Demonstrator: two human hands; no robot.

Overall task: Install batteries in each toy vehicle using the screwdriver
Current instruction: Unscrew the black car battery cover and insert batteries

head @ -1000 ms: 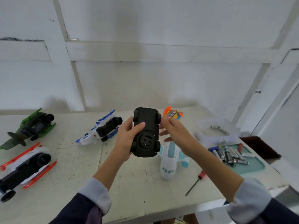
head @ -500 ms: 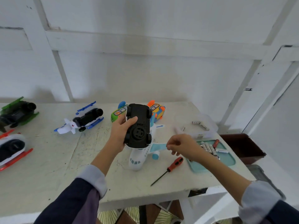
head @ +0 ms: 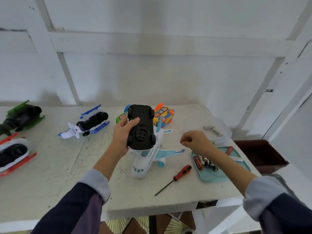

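Above chalky table (head: 50, 166), left hand (head: 121, 134) fingers gripping glossy black toy car (head: 141, 126), right hand (head: 196, 141) curled, empty.

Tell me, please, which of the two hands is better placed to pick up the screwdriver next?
Right. The right hand holds nothing visible and hovers above the table near the red-handled screwdriver on that side. The left hand is busy gripping the upturned black toy car.

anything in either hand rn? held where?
Left hand grips the upturned black toy car by its side, thumb on the underside. Right hand is curled, apparently holding nothing.
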